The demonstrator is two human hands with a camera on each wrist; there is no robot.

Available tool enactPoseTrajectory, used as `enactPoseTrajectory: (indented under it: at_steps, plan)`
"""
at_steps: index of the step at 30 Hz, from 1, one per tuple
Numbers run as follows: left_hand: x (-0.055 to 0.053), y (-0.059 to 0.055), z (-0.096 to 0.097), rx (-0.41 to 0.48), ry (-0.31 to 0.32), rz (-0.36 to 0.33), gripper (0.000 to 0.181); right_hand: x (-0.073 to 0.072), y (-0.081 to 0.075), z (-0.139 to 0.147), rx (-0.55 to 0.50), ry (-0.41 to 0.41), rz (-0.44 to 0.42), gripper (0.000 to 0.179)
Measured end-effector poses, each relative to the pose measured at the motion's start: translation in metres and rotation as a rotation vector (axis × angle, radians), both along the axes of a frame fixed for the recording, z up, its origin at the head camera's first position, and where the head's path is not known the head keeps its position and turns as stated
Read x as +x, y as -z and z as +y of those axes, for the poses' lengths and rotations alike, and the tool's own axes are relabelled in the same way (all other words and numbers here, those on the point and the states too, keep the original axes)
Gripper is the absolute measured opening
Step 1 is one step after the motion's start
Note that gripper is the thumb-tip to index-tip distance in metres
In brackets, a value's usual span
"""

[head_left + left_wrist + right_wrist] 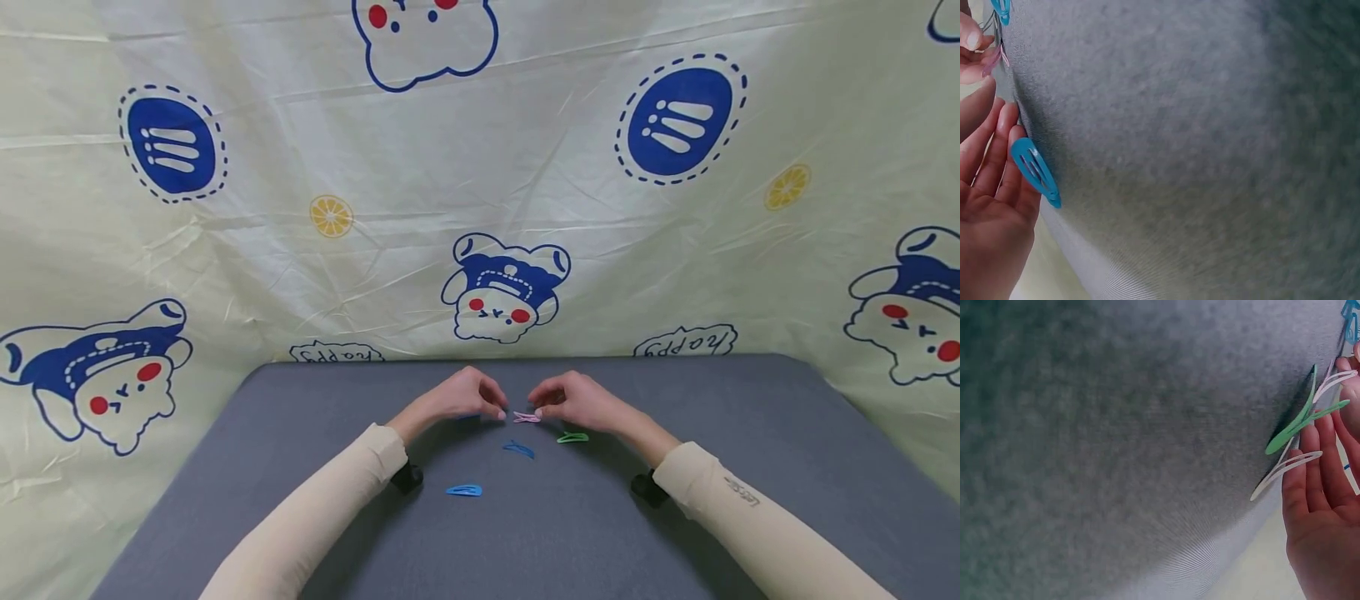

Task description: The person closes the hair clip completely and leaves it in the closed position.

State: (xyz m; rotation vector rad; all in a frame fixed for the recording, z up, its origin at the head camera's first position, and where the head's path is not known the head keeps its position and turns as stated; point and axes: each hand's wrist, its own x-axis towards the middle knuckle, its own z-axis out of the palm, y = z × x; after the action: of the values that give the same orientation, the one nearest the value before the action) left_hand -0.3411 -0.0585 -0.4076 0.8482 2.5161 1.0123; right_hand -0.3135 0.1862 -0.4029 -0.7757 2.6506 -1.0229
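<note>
My right hand (576, 400) pinches one end of a pink hair clip (527, 417) with thumb and fingertips, low over the table. The clip's two arms stand apart. Facing it, my left hand (467, 395) has relaxed, bent fingers, its thumb tip just short of the clip's other end. A blue snap clip (1035, 172) lies beside the left fingers, mostly hidden in the head view. By the right hand are a green clip (1294, 428), sprung apart, and a whitish clip (1282, 475) near the fingers.
Two more blue clips lie nearer me on the grey table (525, 542): one blue clip (519, 449) in the middle and another blue clip (465, 490) to the left. A printed cloth (480, 183) hangs behind the table's far edge.
</note>
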Motion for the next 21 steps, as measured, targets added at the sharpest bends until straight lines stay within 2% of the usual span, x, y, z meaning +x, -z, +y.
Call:
enactPoseTrajectory:
  at_steps: [8,21]
  plan:
    - [-0.003,0.009,0.0,0.053,0.006,-0.058,0.017,-0.007,0.01,0.0,0.0,-0.016,0.007,0.017]
    - [0.001,0.007,-0.001,0.09,0.015,-0.1,0.021,-0.006,0.015,-0.006,0.007,0.016,0.013,0.003]
